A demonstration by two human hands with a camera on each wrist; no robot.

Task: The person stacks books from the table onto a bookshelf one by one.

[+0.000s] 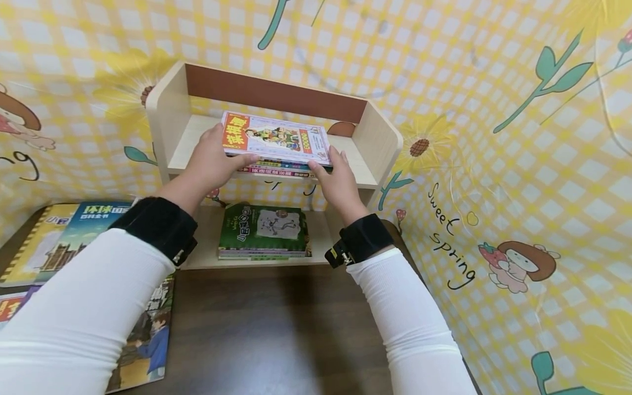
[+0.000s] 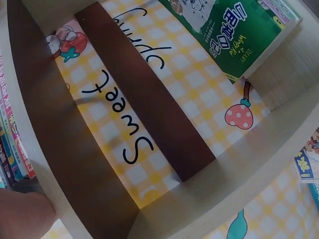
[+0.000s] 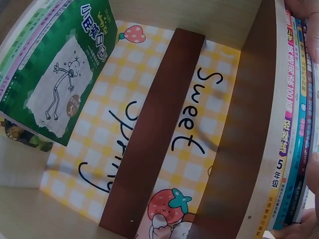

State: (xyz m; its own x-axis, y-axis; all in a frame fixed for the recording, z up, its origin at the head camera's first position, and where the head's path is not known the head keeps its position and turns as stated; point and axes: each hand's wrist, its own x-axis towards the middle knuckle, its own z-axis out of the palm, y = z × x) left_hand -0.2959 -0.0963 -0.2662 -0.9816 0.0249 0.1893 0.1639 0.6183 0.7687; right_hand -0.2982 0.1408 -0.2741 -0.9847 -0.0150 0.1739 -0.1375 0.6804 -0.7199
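Observation:
A stack of books (image 1: 276, 137) lies flat on the upper board of a small pale wooden shelf (image 1: 170, 104). Its top book has a white cover with a red and yellow title block. My left hand (image 1: 204, 159) grips the stack's left end, thumb along the front edge. At the right end my right hand (image 1: 340, 178) holds it, thumb at the front corner. The stack's coloured spines (image 3: 294, 124) show at the shelf edge in the right wrist view. In the left wrist view only part of the left hand (image 2: 25, 214) shows.
On the lower board sits a second stack topped by a green book (image 1: 264, 230). More books lie left on the dark table (image 1: 276, 329), among them a blue-covered book (image 1: 81, 236), partly behind my left arm. A yellow checked cloth (image 1: 469, 181) hangs behind and to the right.

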